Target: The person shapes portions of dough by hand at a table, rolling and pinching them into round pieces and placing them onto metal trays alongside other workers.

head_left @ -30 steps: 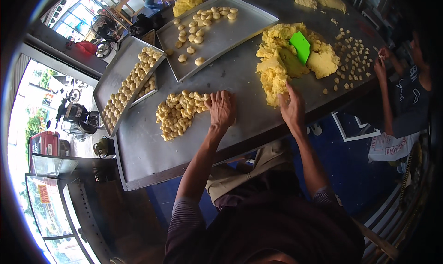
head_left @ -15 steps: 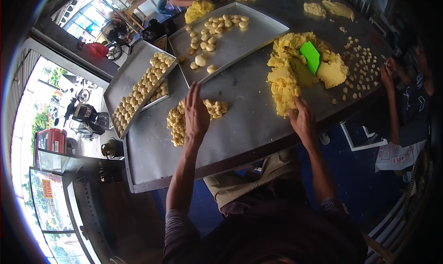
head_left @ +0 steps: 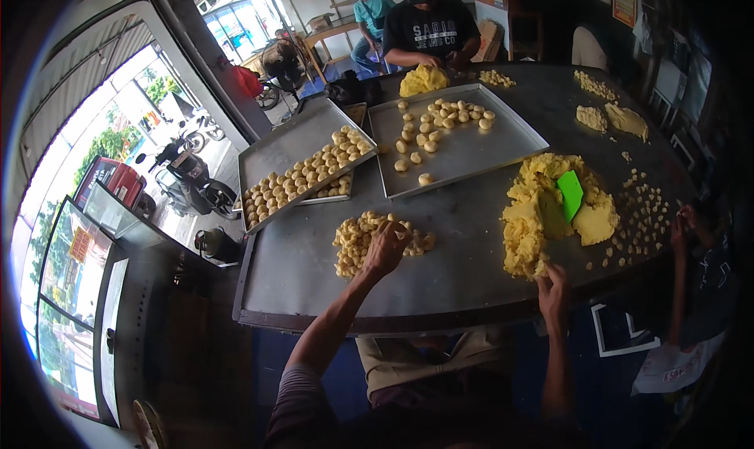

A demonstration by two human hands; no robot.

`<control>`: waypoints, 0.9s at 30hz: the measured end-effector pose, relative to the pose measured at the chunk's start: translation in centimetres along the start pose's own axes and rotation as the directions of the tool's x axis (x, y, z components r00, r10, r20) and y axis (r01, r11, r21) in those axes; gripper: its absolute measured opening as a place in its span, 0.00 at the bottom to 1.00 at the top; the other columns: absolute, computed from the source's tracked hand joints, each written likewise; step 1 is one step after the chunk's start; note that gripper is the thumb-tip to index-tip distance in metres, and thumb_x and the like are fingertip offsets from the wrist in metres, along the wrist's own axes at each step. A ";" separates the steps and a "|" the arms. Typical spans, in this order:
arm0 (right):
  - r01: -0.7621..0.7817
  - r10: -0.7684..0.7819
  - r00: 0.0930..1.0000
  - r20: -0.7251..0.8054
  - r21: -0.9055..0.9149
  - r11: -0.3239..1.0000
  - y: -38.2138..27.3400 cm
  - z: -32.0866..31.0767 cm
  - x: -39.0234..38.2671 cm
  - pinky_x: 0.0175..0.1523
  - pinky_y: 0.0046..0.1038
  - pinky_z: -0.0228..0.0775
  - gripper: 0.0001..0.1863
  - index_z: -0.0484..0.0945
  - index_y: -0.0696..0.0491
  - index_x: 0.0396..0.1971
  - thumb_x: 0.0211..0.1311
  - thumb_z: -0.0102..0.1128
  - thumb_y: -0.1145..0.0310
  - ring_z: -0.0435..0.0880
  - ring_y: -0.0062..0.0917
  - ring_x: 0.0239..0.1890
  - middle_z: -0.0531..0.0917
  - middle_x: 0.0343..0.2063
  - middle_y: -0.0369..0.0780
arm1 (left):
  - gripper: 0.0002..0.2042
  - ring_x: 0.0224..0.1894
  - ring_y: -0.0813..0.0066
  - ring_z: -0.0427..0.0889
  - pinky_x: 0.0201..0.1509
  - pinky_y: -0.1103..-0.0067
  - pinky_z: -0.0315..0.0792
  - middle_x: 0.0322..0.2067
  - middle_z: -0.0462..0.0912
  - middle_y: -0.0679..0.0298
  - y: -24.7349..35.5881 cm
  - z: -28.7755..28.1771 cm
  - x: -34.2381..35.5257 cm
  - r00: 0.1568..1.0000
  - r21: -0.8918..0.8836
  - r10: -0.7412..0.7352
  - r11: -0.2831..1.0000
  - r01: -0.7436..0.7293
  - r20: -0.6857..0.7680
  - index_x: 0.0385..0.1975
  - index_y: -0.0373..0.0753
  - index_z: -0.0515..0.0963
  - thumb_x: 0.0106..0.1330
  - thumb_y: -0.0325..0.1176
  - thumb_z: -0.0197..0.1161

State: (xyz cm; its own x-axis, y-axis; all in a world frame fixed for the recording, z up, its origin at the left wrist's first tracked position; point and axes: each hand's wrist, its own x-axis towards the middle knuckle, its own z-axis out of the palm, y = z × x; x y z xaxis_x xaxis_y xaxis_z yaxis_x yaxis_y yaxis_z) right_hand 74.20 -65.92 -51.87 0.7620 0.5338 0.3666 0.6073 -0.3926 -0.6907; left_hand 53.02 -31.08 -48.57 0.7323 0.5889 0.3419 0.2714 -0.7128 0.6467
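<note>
My left hand [head_left: 385, 249] is over a pile of small pale dough pieces [head_left: 357, 241] on the metal table. Its fingers are curled and pinched together; whatever is between them is too small to make out. At the near edge of a large mound of crumbly yellow dough [head_left: 522, 237], my right hand [head_left: 554, 288] has its thumb and fingers closed on a bit of that dough. A bright green scraper [head_left: 570, 195] stands in the mound. Beyond my left hand, a tray [head_left: 271, 139] holds rows of round dough balls [head_left: 302, 178].
Another metal tray [head_left: 503, 139] with scattered balls lies farther back, beside more yellow dough [head_left: 424, 80]. A person in a black shirt [head_left: 432, 29] works across the table. Small dough lumps [head_left: 640, 213] lie at the right, near another person's hands [head_left: 686, 221].
The view has swung, showing more of the far side. My left hand's fingers, stretched out before, have closed at the pile of pieces. My right hand has closed at the mound's near edge.
</note>
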 end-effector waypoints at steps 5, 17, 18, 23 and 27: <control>-0.027 0.025 1.000 -0.013 -0.144 0.989 0.9 1.7 1.2 0.55 0.40 0.70 0.20 0.73 0.57 0.52 0.59 0.64 0.75 0.74 0.47 0.56 0.72 0.54 0.50 | 0.14 0.33 0.72 0.83 0.39 0.74 0.74 0.29 0.84 0.58 -1.6 -1.1 0.0 0.935 -0.368 -0.339 0.887 0.279 -0.108 0.39 0.34 0.80 0.68 0.41 0.60; -0.157 0.152 0.986 0.073 0.070 0.985 2.9 2.5 3.7 0.59 0.38 0.66 0.29 0.66 0.55 0.60 0.59 0.65 0.72 0.74 0.41 0.56 0.75 0.52 0.50 | 0.13 0.60 0.55 0.70 0.62 0.58 0.63 0.51 0.78 0.57 8.5 3.1 -3.7 0.951 0.385 0.104 0.897 -0.216 0.290 0.45 0.39 0.79 0.67 0.39 0.56; -0.200 0.201 0.974 0.101 -0.017 0.980 2.1 2.2 3.9 0.58 0.38 0.67 0.26 0.67 0.56 0.59 0.61 0.62 0.72 0.75 0.43 0.56 0.76 0.52 0.51 | 0.15 0.62 0.54 0.68 0.65 0.57 0.61 0.53 0.76 0.55 8.0 4.1 -2.6 0.978 0.350 0.110 0.922 -0.168 0.180 0.46 0.37 0.78 0.68 0.40 0.55; -0.218 0.246 0.962 0.119 -0.211 0.953 -1.5 2.2 3.1 0.55 0.38 0.71 0.18 0.74 0.61 0.55 0.68 0.53 0.71 0.79 0.46 0.53 0.79 0.49 0.55 | 0.23 0.69 0.52 0.58 0.73 0.45 0.37 0.60 0.66 0.48 0.9 10.7 -1.4 0.913 0.441 0.408 0.815 -0.376 0.024 0.51 0.31 0.71 0.64 0.44 0.53; -0.008 0.023 0.999 0.031 -0.409 0.913 -1.6 3.5 -1.3 0.61 0.43 0.67 0.21 0.69 0.60 0.61 0.69 0.49 0.76 0.71 0.52 0.60 0.71 0.57 0.56 | 0.28 0.70 0.51 0.56 0.73 0.44 0.35 0.61 0.65 0.47 3.8 8.9 -0.8 0.912 0.404 0.365 0.818 -0.410 0.187 0.49 0.27 0.71 0.59 0.48 0.56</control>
State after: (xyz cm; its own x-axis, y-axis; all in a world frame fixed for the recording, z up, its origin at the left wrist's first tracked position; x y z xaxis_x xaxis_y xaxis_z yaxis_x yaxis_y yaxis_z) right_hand 71.51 -63.35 -53.45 0.7685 0.5474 0.3313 0.6397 -0.6690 -0.3785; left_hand 59.05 -37.67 -52.45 0.8835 0.2060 0.4206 0.1741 -0.9782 0.1134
